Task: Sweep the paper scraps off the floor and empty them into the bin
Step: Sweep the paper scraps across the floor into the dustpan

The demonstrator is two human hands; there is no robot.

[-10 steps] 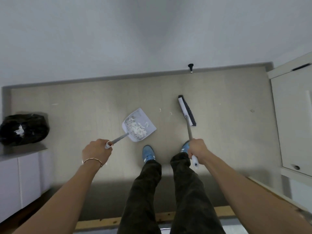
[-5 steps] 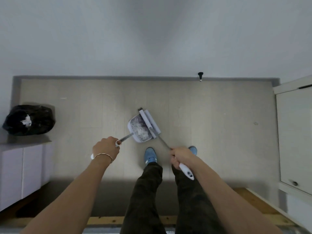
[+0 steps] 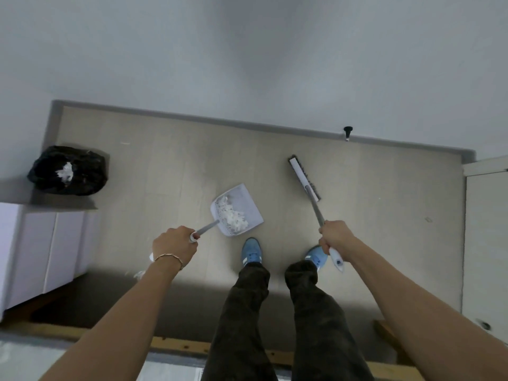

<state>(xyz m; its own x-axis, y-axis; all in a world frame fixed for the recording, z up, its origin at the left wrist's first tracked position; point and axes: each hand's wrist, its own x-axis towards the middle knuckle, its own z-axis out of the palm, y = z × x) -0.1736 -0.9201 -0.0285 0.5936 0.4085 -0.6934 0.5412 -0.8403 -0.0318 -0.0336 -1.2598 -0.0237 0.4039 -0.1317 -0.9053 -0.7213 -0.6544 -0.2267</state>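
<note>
In the head view, the left hand (image 3: 176, 247) grips the handle of a dustpan (image 3: 237, 210) at the centre of the frame, with a heap of white paper scraps (image 3: 233, 215) in its tray. The right hand (image 3: 336, 237) is closed round the broom (image 3: 305, 178), whose head lies right of the dustpan and apart from it. At the left edge sits a black-lined bin (image 3: 67, 170) holding what looks like white paper, and one small scrap (image 3: 138, 274) seems to lie on the floor (image 3: 165, 166) near the left wrist.
</note>
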